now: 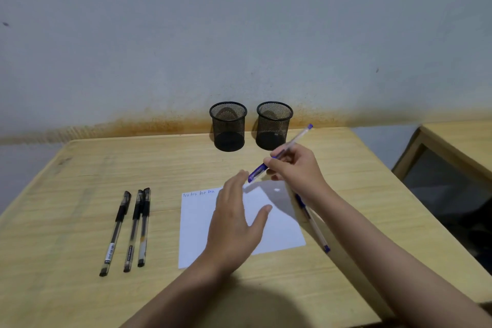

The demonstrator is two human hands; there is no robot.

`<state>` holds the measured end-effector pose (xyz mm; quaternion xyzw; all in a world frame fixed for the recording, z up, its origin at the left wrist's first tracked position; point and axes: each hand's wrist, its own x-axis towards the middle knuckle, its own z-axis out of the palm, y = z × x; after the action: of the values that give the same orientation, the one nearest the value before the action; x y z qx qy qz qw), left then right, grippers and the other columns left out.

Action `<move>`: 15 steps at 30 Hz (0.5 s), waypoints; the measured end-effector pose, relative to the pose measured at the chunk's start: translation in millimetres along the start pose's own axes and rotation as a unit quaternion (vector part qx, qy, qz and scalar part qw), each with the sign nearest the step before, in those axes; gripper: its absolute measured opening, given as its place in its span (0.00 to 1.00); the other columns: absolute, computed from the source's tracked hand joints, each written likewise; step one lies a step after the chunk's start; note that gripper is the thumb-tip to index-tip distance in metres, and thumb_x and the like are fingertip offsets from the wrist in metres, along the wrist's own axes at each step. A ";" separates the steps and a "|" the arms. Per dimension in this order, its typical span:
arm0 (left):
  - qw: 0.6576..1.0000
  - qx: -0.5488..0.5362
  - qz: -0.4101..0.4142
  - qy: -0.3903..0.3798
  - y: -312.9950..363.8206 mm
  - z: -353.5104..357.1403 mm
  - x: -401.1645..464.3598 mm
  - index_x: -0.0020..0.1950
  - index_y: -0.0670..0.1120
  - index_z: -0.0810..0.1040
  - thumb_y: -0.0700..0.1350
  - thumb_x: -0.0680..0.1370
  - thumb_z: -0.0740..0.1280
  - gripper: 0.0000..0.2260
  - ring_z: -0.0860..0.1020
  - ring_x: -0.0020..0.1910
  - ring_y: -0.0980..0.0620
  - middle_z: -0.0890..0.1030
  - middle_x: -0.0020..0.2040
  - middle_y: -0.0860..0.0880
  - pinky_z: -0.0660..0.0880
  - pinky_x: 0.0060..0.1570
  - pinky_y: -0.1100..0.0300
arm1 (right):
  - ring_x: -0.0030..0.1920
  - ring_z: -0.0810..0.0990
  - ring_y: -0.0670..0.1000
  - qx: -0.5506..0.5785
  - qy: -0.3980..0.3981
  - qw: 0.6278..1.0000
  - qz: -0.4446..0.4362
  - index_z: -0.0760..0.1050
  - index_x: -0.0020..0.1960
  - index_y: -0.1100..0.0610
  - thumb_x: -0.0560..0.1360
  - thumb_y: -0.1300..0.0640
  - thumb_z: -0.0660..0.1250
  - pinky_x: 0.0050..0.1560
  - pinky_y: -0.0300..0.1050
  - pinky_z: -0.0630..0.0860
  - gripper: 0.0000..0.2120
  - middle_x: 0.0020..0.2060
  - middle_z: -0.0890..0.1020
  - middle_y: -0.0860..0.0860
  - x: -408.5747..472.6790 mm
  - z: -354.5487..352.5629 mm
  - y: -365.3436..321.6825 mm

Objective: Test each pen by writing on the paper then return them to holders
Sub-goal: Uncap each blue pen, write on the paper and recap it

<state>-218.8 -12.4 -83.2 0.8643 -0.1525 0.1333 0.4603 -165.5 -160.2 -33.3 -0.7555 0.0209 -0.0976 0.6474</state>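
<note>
My right hand [295, 168] pinches a capped blue pen [292, 141] in the air above the far edge of the white paper [279, 229]; its cap end points down-left. My left hand [237, 221] is open with fingers straight, over the middle of the paper. Blue writing [198, 193] runs along the paper's top left. Another blue pen [314, 226] lies along the paper's right side, partly hidden by my right forearm. Three black pens [133, 226] lie side by side left of the paper. Two black mesh holders [228, 125] [274, 125] stand at the table's far edge, with nothing visible inside.
The wooden table [80, 168] stands against a grey wall. A second piece of wooden furniture [452, 146] stands to the right, across a gap.
</note>
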 end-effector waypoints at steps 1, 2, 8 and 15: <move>0.999 -0.010 0.004 0.031 1.5 -1.1 1.8 0.71 0.55 0.62 0.52 0.75 0.67 0.26 0.65 0.64 0.65 0.66 0.65 0.62 0.62 0.59 0.73 | 0.32 0.81 0.49 0.013 0.003 1.000 0.009 0.75 0.43 0.59 0.72 0.64 0.71 0.38 0.45 0.79 0.05 0.35 0.81 0.55 -7.8 -1.8 -0.5; 0.999 -0.014 0.012 0.051 2.6 -1.9 3.7 0.69 0.54 0.65 0.50 0.75 0.68 0.24 0.67 0.61 0.67 0.69 0.62 0.61 0.63 0.55 0.76 | 0.33 0.82 0.49 0.026 0.005 1.000 0.017 0.76 0.44 0.61 0.72 0.63 0.72 0.39 0.45 0.80 0.05 0.35 0.82 0.55 -14.9 -3.0 -0.1; 0.993 -0.031 0.057 0.097 7.4 -5.0 8.6 0.53 0.46 0.80 0.41 0.73 0.71 0.10 0.76 0.48 0.62 0.79 0.44 0.54 0.70 0.45 0.74 | 0.34 0.82 0.47 0.075 0.012 0.997 0.022 0.77 0.47 0.65 0.71 0.60 0.72 0.40 0.44 0.81 0.10 0.34 0.83 0.54 -42.9 -4.3 3.0; 0.989 -0.068 0.068 0.108 10.4 -16.1 12.2 0.51 0.46 0.83 0.38 0.72 0.72 0.09 0.78 0.44 0.59 0.81 0.42 0.55 0.75 0.45 0.64 | 0.30 0.78 0.45 0.102 0.007 0.995 0.001 0.79 0.42 0.59 0.74 0.60 0.69 0.35 0.42 0.77 0.03 0.27 0.79 0.47 -48.6 4.2 4.9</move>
<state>-213.1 -6.1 -62.2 0.7990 -0.1691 0.2463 0.5219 -212.0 -149.2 -44.5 -0.6845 0.0161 -0.1042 0.7214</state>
